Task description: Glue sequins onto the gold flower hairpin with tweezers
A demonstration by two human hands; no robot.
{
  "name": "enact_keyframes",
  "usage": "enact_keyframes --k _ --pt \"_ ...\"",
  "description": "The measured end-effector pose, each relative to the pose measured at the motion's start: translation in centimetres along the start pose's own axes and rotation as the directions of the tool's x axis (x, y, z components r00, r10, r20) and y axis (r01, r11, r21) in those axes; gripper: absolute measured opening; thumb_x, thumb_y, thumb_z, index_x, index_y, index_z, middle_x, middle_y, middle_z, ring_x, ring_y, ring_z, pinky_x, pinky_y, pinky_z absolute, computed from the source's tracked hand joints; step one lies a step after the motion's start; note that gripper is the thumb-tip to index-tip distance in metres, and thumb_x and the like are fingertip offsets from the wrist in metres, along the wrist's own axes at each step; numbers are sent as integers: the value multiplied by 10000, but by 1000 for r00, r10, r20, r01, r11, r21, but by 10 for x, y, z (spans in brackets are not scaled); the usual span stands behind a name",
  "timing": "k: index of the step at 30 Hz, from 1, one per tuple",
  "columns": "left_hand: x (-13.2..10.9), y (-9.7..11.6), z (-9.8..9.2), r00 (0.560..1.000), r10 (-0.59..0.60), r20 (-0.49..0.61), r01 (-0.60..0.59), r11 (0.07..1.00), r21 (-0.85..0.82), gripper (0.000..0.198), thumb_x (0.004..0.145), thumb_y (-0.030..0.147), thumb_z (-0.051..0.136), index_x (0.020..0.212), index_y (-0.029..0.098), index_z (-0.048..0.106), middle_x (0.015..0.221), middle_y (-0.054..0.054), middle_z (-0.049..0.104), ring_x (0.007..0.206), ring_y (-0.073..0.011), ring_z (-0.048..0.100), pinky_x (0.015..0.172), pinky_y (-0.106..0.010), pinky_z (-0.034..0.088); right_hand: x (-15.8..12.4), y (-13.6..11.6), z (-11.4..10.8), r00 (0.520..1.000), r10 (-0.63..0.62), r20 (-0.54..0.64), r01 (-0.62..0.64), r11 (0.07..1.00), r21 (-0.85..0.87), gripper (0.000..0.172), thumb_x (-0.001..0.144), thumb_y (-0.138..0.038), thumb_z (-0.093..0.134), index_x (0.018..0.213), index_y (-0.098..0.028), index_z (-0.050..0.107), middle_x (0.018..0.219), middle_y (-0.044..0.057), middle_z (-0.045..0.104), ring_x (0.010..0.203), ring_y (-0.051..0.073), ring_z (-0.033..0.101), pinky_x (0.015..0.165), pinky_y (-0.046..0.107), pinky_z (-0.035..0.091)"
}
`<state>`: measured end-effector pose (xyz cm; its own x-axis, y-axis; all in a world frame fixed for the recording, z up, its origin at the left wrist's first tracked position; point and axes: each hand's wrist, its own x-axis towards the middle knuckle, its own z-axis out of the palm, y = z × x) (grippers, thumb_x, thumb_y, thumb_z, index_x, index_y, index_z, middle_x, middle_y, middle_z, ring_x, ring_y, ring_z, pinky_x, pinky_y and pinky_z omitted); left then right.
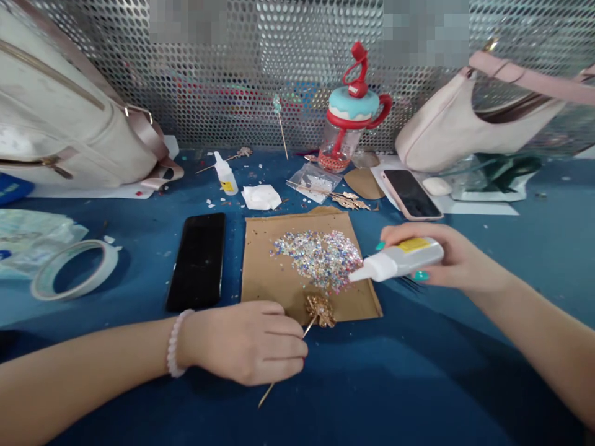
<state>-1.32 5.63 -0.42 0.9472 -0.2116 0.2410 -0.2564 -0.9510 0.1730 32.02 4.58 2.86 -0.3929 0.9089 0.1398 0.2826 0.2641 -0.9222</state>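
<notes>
My left hand is closed around the thin stick of a gold flower-shaped ornament. The ornament's head lies over the near edge of a brown cardboard sheet, and the stick's other end pokes out below my hand. Many small shiny rhinestones are spread on the cardboard. My right hand grips a white glue bottle with a yellow label. Its nozzle points left and down, over the right part of the rhinestones.
A black phone lies left of the cardboard, near a tape roll. Behind are a second glue bottle, a red-handled cup, a pink-edged phone and a plastic bag. Bags stand at both sides.
</notes>
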Motion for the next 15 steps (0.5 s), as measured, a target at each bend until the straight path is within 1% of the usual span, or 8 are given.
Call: enact_keyframes --k 1,3,6,8,10,13,15 --pt "0 0 0 1000 -2 3 2 1000 3 226 967 112 417 1006 113 640 1065 -33 661 1013 -167 542 719 -315 437 0 2 -2 997 12 -74 -8 999 49 362 643 -356 793 985 -301 688 918 17 644 821 188 594 660 276 455" --pt "0 1 -1 1000 -5 9 5 1000 2 227 969 113 415 1010 113 638 1066 -30 661 1016 -165 540 721 -314 437 0 6 -7 976 42 -215 -12 990 138 403 603 -362 822 979 -327 681 939 -3 632 798 169 577 646 267 446" --pt "0 0 -1 1000 -8 12 8 1000 -2 222 970 114 419 1011 114 637 1068 -28 661 1018 -163 538 730 -312 440 5 13 -17 939 70 -336 5 976 218 422 597 -339 827 979 -360 649 907 -37 608 735 133 550 633 258 444" --pt "0 -1 -1 1000 -10 13 10 1000 -2 219 969 115 423 1013 114 637 1070 -29 662 1022 -164 537 731 -312 441 10 19 -24 918 90 -386 13 966 257 401 589 -288 823 944 -346 644 871 -38 610 753 138 556 673 268 456" --pt "0 -1 -1 1000 -11 11 11 1000 -1 220 969 114 422 1014 116 637 1075 -30 662 1028 -165 537 738 -312 442 14 27 -31 901 110 -420 17 958 286 332 616 -278 786 914 -320 644 880 -21 621 796 158 564 708 292 466" --pt "0 -1 -1 1000 -13 10 13 1000 -5 224 970 112 419 1018 119 637 1078 -27 664 1031 -164 538 744 -312 442 17 40 -38 881 149 -449 9 944 330 230 693 -350 688 905 -275 641 977 25 628 865 200 565 720 338 480" --pt "0 0 -1 1000 -13 10 13 1000 -1 220 971 114 422 1027 120 635 1080 -27 665 1031 -161 539 738 -312 444 18 46 -40 868 174 -464 6 932 361 227 720 -386 640 911 -264 632 1032 39 621 909 213 562 716 349 485"
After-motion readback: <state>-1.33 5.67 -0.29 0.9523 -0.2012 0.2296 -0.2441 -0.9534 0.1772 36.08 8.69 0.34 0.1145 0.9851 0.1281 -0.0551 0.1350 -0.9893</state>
